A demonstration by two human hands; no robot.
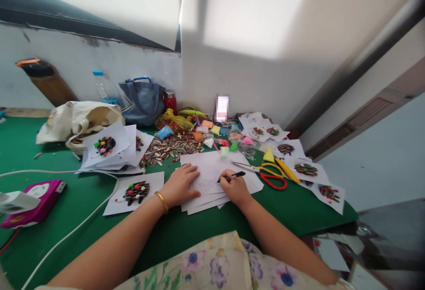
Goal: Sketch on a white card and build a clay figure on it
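- While the green table [83, 201] carries everything, a stack of white sheets [212, 170] lies near its middle, under both hands.
- Flat on the stack's left side rests the left hand [179, 186], fingers loosely spread.
- Curled shut, the right hand [234, 188] pinches a black pen [234, 175], whose tip touches the top sheet.

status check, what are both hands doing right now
Left hand flat on stack of white paper sheets. Right hand grips slim black pen, tip at top sheet. Red and yellow-handled scissors beside right hand.
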